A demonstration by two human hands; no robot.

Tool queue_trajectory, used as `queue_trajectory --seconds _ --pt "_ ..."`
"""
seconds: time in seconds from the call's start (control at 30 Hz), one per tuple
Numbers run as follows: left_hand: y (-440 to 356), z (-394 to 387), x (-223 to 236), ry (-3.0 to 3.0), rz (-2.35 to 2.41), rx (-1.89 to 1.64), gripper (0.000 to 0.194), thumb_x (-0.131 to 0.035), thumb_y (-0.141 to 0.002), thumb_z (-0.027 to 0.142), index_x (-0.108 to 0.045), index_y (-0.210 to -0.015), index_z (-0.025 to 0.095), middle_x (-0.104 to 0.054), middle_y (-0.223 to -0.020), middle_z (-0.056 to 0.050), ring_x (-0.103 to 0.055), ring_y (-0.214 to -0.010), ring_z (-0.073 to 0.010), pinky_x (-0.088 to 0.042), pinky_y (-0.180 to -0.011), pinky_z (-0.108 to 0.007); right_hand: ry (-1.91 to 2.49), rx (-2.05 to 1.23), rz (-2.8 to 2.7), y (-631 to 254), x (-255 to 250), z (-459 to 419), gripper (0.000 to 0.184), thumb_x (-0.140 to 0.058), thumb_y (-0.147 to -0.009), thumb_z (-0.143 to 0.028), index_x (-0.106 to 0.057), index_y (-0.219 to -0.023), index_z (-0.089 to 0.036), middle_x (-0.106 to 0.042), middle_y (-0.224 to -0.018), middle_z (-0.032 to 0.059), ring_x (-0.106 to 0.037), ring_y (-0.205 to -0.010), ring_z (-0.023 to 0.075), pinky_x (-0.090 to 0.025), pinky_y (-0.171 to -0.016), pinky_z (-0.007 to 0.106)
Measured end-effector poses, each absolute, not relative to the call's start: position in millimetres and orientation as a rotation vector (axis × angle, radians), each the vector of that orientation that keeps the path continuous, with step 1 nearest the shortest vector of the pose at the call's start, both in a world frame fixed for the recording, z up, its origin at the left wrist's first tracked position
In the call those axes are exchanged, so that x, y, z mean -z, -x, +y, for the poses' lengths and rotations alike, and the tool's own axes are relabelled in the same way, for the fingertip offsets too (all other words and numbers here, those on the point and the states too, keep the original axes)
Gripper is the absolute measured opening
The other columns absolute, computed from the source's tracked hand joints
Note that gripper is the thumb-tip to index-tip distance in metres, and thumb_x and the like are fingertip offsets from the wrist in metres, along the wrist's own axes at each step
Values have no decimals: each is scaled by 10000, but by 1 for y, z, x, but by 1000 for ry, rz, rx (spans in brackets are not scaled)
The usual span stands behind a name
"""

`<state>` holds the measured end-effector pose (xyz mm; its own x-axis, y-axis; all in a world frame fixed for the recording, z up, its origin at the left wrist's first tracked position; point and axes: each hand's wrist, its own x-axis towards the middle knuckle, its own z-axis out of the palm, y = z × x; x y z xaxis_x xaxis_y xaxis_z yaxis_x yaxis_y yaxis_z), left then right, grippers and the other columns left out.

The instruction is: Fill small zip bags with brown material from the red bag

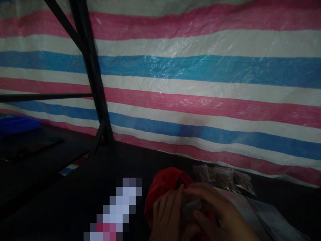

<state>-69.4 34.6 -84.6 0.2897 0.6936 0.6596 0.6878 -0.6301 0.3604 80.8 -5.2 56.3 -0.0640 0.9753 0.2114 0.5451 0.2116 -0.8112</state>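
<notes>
"Plastic [191,207], clear and crinkled, sits between the left hand [167,212] and the right hand [223,211], low in the view and right of centre."

"Is either hand gripping it?"

"The left hand's fingers lie side by side, close together. Whether they pinch anything, I cannot tell. The right hand curves round the other side, its index finger and thumb apart, with the plastic showing in the gap. How firmly it presses, I cannot tell either."

"And that red item [163,182]?"

"It is just beyond the left hand and beside it. The hands cover much of it, so I cannot say whether it is a bag or a bowl."

"What lies past the right hand?"

"Small clear bags [224,178] with brown bits inside, in a row on the black tabletop [135,164]. Nearer the wrist is some larger clear sheeting [272,214]."

"Further off?"

"Striped tarpaulin [200,70] in pink, white and blue hangs behind, with a black metal frame [94,72] in front of it. Left of the hands, a pixelated patch [120,204] hides whatever is there."
</notes>
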Motion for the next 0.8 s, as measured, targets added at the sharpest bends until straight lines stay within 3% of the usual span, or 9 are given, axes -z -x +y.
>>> queue_trajectory --seconds 0.17,0.3,0.5,0.67,0.8 --pt "74 33 75 -2472 1314 -1252 589 -596 -987 340 -496 -1562 260 -734 -1396 -133 -697 -1248 -321 -559 -1055 -495 1460 -707 -1722 -85 -63 -9 324 -669 -838 -185 -799 -1104 -318 -813 -1180 24 -766 -1095 223 -605 -952 277" --pt "83 35 75 -2590 1163 -1239 539 -582 -1018 328 -506 -1551 305 -784 -1300 -93 -736 -1188 -282 -604 -997 -418 1512 -594 -1813 -88 -65 -11 453 -640 -798 -101 -820 -1138 -340 -815 -1227 2 -774 -1120 220 -593 -999 272" --pt "66 30 95 -2376 1228 -1375 650 -616 -984 387 -433 -1595 261 -735 -1372 -135 -697 -1240 -315 -580 -1044 -458 1522 -600 -1868 -84 -67 -11 541 -596 -796 -50 -819 -1187 -350 -814 -1235 -8 -780 -1114 217 -592 -1004 259" --pt "56 29 100 -2327 1207 -1419 490 -600 -983 412 -598 -1447 255 -778 -1255 -132 -735 -1146 -313 -624 -972 -466 1541 -599 -1856 -83 -71 -14 560 -620 -761 -20 -828 -1151 -365 -827 -1164 -7 -795 -1036 223 -620 -923 255" --pt "55 23 73 -2087 1160 -1405 438 -534 -1022 405 -627 -1424 258 -764 -1303 -132 -716 -1191 -304 -607 -1008 -468 1465 -489 -1839 -86 -81 -16 478 -624 -810 -63 -826 -1126 -359 -812 -1187 5 -785 -1052 218 -618 -917 266"
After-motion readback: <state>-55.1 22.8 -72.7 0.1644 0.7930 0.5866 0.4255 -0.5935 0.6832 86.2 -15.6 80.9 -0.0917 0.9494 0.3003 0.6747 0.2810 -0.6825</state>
